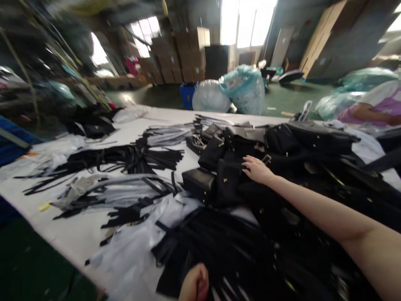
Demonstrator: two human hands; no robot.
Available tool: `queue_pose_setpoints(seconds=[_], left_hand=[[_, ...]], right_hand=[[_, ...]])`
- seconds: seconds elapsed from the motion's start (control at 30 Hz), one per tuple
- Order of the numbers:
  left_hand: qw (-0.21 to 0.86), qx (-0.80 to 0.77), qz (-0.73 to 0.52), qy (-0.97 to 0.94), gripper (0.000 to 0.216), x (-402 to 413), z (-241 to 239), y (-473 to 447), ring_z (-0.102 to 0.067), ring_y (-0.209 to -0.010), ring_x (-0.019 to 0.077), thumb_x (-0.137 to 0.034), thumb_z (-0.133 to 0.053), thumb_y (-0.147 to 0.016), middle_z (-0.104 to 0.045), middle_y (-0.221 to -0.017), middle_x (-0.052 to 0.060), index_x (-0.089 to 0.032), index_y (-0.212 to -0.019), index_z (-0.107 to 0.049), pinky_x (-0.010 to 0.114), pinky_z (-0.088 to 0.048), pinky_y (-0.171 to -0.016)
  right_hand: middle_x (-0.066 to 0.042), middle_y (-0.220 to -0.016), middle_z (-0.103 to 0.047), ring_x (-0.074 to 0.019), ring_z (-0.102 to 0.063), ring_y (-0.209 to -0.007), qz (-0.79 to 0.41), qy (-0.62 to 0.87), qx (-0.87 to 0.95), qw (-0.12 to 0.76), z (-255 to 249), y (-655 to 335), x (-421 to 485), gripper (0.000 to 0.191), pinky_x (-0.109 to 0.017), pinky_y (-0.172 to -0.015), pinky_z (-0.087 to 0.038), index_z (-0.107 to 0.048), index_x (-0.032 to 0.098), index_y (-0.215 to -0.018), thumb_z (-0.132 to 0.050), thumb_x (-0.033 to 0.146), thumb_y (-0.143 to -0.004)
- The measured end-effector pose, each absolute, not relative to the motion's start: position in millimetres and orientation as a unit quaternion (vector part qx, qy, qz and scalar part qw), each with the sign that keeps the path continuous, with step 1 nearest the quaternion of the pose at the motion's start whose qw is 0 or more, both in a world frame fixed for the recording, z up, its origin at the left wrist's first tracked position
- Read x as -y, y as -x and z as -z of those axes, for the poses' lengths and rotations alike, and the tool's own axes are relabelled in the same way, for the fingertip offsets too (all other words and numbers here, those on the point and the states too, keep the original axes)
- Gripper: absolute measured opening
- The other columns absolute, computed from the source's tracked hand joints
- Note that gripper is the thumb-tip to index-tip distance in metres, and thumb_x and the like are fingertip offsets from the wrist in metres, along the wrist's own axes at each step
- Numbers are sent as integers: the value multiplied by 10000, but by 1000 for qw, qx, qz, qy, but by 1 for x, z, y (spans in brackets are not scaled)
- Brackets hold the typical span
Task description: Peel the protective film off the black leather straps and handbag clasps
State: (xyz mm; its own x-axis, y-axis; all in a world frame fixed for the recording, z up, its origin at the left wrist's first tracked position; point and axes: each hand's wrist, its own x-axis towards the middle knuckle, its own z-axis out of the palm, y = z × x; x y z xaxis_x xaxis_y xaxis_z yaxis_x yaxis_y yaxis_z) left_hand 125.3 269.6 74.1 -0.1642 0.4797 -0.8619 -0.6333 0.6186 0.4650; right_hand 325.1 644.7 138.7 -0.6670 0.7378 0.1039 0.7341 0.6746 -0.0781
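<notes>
My right hand [257,169] reaches out over a heap of black bags [238,146], its fingers stretched and slightly apart. The fingertips are above or lightly on a black bag [226,184] with a small gold emblem; I cannot tell whether they touch it. At the bottom edge my left hand [198,281] is curled closed beside black straps [216,234]. Whatever it holds, if anything, is hidden. Left of the emblem bag lies another black bag [197,184] on its side, with small gold studs.
Bundles of black straps [125,159] and grey strips [125,190] lie across the white table [69,240]. White plastic wrapping [131,259] covers its near part. Beyond stand stuffed plastic sacks [244,90], a blue bin [187,95] and cartons [175,54]. A person [376,104] is at the right.
</notes>
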Motion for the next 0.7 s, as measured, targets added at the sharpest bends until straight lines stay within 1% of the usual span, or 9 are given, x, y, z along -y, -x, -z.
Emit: queue_pose_setpoints(seconds=[0.03,0.07,0.1,0.2,0.27,0.4,0.53,0.6,0.7], left_hand=[[655,-619,-429,63,180,-258,-74,-132,-546,-605,101,-320,-630,-885,-577,-744,-7,-146,-852,-601,204,-443,-496],[662,-604,-441,53,199,-248,-74,-139,-405,-467,55,-243,-610,-836,-452,-582,-46,-145,-680,-535,158,-314,-419],[672,-569,-475,-3,207,-240,-73,-145,-294,-410,38,-178,-576,-766,-340,-509,-67,-153,-593,-466,153,-210,-388],[687,-554,-470,-10,98,-228,-70,-161,-195,-391,23,-191,-570,-651,-259,-484,-95,-152,-597,-499,158,-112,-387],[687,-559,-464,-17,74,-224,-71,-172,-190,-389,22,-214,-570,-647,-256,-489,-104,-141,-655,-557,159,-90,-389],[675,-567,-469,-54,134,-208,-84,-191,-237,-395,25,-195,-558,-637,-302,-504,-101,-119,-734,-613,161,-100,-387],[671,-571,-467,-79,231,-180,-96,-204,-380,-446,47,-133,-577,-612,-432,-544,-68,-111,-834,-638,159,-212,-400],[673,-571,-463,-84,265,-164,-99,-208,-439,-485,54,-108,-596,-610,-495,-603,-47,-109,-872,-639,162,-282,-426],[676,-568,-460,-87,303,-139,-102,-213,-476,-522,48,-54,-592,-613,-538,-689,-28,-105,-909,-632,164,-360,-476]], right_hand=[[-80,-1465,-492,-243,-355,-1410,-37,400,914,61,-138,-349,-614,399,-397,-1178,-295,-667,180,-1225,-463,371,-940],[-79,-1457,-499,-245,-378,-1395,-60,403,910,72,-138,-375,-583,404,-402,-1168,-317,-662,183,-1225,-461,395,-946],[-85,-1420,-535,-251,-432,-1353,-83,416,901,91,-140,-403,-552,397,-414,-1142,-357,-666,186,-1207,-463,409,-949],[-92,-1176,-681,-257,-614,-1107,-128,497,845,147,-148,-477,-458,352,-429,-986,-491,-692,193,-1100,-491,434,-940],[-80,-1076,-707,-247,-647,-1007,-151,540,818,128,-146,-512,-395,351,-412,-916,-520,-689,198,-1069,-502,461,-932],[-131,-1164,-677,-285,-623,-1074,-178,517,837,18,-119,-535,-295,434,-433,-971,-486,-663,167,-1144,-581,488,-864],[-211,-1343,-553,-352,-470,-1280,-126,479,868,-33,-86,-513,-254,561,-468,-1120,-339,-600,83,-1239,-671,397,-780],[-221,-1332,-545,-355,-454,-1283,-109,496,861,-30,-74,-496,-249,540,-468,-1124,-318,-586,69,-1234,-663,356,-783],[-209,-1204,-604,-339,-515,-1183,-103,521,847,-15,-60,-477,-250,399,-459,-1074,-360,-615,84,-1139,-627,306,-808]])
